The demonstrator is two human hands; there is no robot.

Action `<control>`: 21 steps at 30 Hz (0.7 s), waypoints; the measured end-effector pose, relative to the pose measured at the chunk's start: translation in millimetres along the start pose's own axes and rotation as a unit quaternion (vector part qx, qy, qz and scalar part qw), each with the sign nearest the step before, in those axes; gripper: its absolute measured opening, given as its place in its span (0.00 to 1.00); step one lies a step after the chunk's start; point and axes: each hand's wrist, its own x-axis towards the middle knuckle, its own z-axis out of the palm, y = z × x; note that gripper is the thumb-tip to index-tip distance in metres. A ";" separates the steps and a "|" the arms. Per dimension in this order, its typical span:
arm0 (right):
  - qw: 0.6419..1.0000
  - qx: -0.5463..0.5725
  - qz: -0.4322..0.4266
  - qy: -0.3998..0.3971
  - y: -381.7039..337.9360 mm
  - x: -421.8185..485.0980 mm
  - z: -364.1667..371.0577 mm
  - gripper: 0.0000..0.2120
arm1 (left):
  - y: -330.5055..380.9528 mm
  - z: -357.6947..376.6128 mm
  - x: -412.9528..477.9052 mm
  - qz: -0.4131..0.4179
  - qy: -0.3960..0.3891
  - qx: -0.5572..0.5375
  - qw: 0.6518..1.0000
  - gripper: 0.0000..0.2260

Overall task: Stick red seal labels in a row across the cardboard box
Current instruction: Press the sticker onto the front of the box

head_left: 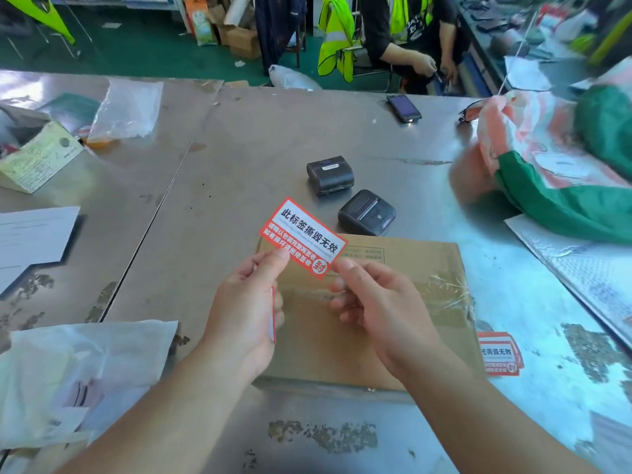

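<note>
— Holding anything, those two hands?

— Yes. The left hand [247, 304] and the right hand [372, 304] pinch one red seal label [302, 237] between them, thumb and fingertips closed on its near corners. It hangs tilted above the far left part of the cardboard box [393, 336], not touching it as far as I can tell. The left hand also grips a thin red-edged strip [273, 316] against its palm; I cannot tell whether that is backing paper or more labels.

— And the box itself?

— It lies flat on the metal table [239, 148], just in front of the person, with clear tape [441, 292] across its top. I see no label stuck on the top of it.

— Are more labels about?

— A small stack of red labels [501, 354] rests on the table, just beside the box's right edge.

— What lies further out?

— Two small black printers [349, 196] stand just beyond the box, near each other. A dark phone [404, 108] lies well behind them. At the right sits a green and orange sack [564, 165], with a blurred hand [472, 176] at its edge. Plastic bags [78, 371] and papers [34, 237] lie at the left. Across the table, a seated person in a yellow vest [407, 29].
</note>
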 end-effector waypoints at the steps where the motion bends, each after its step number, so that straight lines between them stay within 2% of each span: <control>1: 1.000 -0.011 -0.016 0.005 0.3 -0.7 4.8 0.08 | 0.5 -1.3 0.0 -0.006 -0.005 -0.002 1.000 0.11; 7: 0.992 -0.082 -0.078 0.047 -1.2 2.4 16.7 0.10 | 4.7 -11.1 1.4 -0.013 -0.024 0.000 1.000 0.10; 12: 0.988 -0.107 -0.086 0.073 1.2 5.3 22.9 0.08 | 4.5 -20.0 4.9 0.017 -0.043 0.009 0.999 0.08; 16: 0.990 -0.091 -0.071 0.082 -4.1 5.0 20.0 0.11 | 13.4 -34.7 18.3 0.042 -0.050 0.062 0.996 0.08; 21: 0.989 -0.144 -0.020 0.030 -10.0 3.1 15.3 0.14 | 35.2 -58.9 34.3 0.137 -0.085 0.166 0.973 0.11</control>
